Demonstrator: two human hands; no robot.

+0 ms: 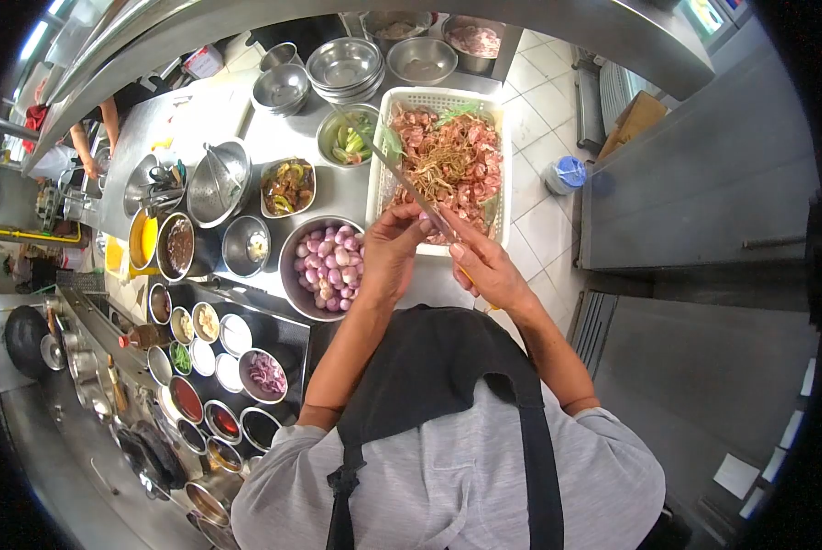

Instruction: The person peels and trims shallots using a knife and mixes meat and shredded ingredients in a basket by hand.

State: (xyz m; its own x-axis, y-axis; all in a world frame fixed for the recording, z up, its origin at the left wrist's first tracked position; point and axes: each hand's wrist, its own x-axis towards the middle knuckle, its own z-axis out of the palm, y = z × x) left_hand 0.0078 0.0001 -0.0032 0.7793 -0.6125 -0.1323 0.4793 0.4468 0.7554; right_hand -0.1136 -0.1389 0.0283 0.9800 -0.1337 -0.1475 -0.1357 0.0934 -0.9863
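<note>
My left hand (393,249) pinches a small purple shallot (425,218) over the near edge of a white plastic basket. My right hand (495,275) is closed round the yellow handle of a knife (403,180). The long blade points up and to the left, against or very near the shallot; the fingers partly hide the contact. Reddish shallot skins and stringy roots (443,170) fill the basket (507,151). Left of my left forearm stands a metal bowl (289,291) of peeled shallots (327,266).
Stacked metal bowls (345,66) and a bowl of cut greens (349,137) stand behind. At left are a strainer (219,183), sauce containers (186,401) and a bowl of sliced onion (264,374). Another person's arm (83,151) shows far left. A steel cabinet (695,183) stands at right.
</note>
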